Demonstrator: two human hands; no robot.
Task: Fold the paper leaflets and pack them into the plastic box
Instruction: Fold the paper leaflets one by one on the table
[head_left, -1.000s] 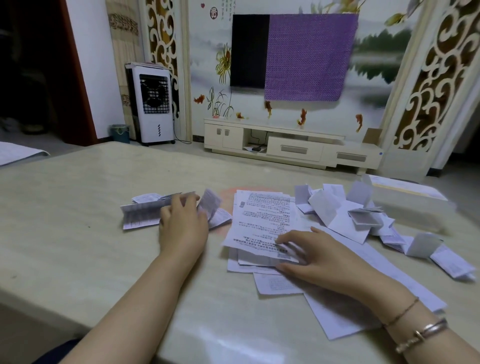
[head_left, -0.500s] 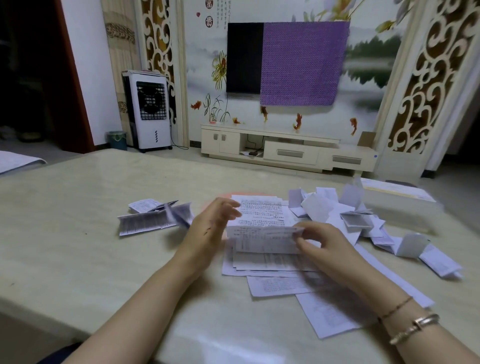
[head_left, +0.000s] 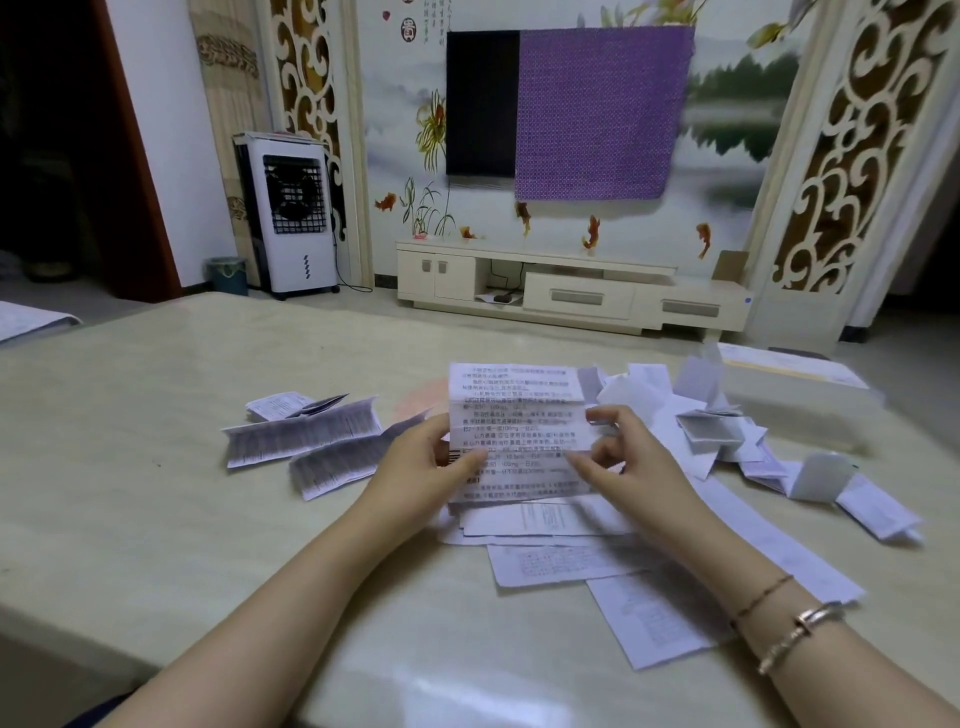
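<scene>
I see a pale marble-look table (head_left: 156, 519) in a living room, a TV (head_left: 483, 104) half draped in purple cloth (head_left: 597, 114) on the far wall. The clear plastic box (head_left: 795, 400) at far right is hard to make out. My left hand (head_left: 421, 467) and right hand (head_left: 628, 467) each pinch a side of the printed leaflet (head_left: 514, 410), now raised upright above the paper pile (head_left: 571, 545); a second ago it lay flat.
</scene>
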